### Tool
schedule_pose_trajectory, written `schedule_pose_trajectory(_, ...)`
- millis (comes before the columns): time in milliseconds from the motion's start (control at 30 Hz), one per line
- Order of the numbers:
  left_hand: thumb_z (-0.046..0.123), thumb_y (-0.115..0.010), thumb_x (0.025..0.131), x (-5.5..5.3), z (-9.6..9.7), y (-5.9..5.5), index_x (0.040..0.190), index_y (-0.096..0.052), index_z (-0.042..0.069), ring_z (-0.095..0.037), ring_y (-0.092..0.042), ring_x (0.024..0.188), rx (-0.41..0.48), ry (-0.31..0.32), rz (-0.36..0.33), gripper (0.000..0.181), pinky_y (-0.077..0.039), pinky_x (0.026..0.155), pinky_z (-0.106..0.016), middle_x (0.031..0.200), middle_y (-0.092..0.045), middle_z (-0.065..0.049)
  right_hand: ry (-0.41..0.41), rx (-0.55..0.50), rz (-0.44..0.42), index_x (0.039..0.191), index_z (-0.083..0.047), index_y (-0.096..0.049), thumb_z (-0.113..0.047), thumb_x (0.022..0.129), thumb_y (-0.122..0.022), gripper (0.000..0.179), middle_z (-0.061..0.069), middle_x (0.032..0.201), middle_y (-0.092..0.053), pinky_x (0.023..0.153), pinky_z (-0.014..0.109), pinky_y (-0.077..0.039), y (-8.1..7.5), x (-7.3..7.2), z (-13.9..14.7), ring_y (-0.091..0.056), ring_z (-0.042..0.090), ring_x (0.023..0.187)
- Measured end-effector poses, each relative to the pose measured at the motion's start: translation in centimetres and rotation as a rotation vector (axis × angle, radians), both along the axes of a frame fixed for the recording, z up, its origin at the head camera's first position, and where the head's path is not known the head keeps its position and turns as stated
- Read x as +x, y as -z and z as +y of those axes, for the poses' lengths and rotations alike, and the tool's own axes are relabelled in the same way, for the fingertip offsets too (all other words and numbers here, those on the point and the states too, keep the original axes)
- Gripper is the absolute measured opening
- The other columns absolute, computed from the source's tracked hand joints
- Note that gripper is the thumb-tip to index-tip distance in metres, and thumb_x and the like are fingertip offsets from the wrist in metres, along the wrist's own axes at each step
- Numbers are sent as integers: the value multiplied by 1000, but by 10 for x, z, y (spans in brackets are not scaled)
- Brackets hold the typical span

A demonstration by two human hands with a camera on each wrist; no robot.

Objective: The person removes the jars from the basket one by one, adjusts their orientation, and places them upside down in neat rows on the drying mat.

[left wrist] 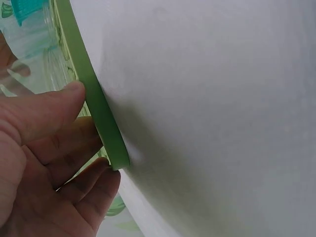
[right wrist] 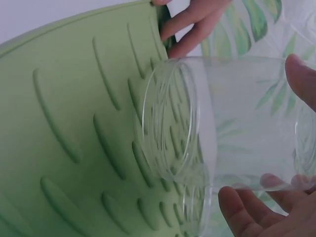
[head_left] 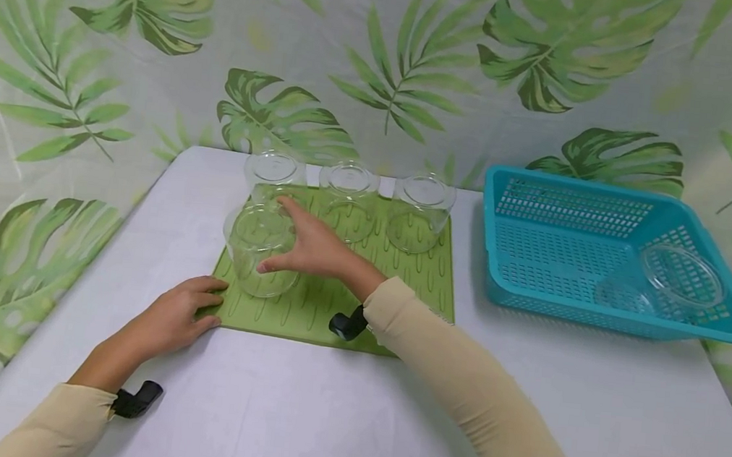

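Observation:
An upside-down clear jar (head_left: 265,249) stands at the left of the green ridged mat (head_left: 332,320), threaded rim toward it. My right hand (head_left: 315,246) holds this jar from the right, thumb and fingers on opposite sides near its base. In the right wrist view the jar (right wrist: 247,118) lies between the thumb and fingertips (right wrist: 229,197). My left hand (head_left: 179,310) touches the mat's front left corner with loosely extended fingers. The left wrist view shows the thumb and fingertips (left wrist: 75,89) right at the mat's edge (left wrist: 101,108).
Three more clear jars (head_left: 349,201) stand upside down in a row along the back of the mat. At the right is a turquoise basket (head_left: 593,322) with a clear jar (head_left: 682,278) lying tilted inside. A leaf-print cloth (head_left: 420,59) hangs behind the white table (head_left: 298,411).

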State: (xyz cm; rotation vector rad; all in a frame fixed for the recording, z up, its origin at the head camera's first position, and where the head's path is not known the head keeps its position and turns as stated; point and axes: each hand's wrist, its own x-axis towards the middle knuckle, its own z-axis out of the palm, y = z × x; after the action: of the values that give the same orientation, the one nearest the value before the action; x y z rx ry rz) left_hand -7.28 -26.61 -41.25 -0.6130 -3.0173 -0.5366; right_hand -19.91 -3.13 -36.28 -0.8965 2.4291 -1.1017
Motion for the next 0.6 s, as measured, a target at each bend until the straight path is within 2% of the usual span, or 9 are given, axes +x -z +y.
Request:
schedule_pose_trajectory(267,1,-75,81,5,4,2,105,-71,-14,-47,-56,123,-16,16,33,28,-47,101,-58,126,-63,-27,34,-46,-2,160,-22,-16,-40,73,-88,114,5,162,-33,118,48,-38,9,4,-13,-38,26,147)
schedule_pose_trajectory(433,0,-75,81,4,4,2,105,-71,-13,-46,-57,121,-17,35,73,28,-48,101,-57,124,-64,-26,27,-62,19,160,-23,-15,-39,74,-88,113,5,163,-30,119,47,-36,11,4,-14,-35,25,149)
schedule_pose_trajectory(600,0,-76,79,3,2,2,103,-71,-13,-47,-57,120,-12,47,94,28,-47,101,-58,123,-65,-26,21,-93,2,159,-27,-14,-40,74,-88,114,3,164,-28,119,48,-37,13,3,-16,-34,25,149)
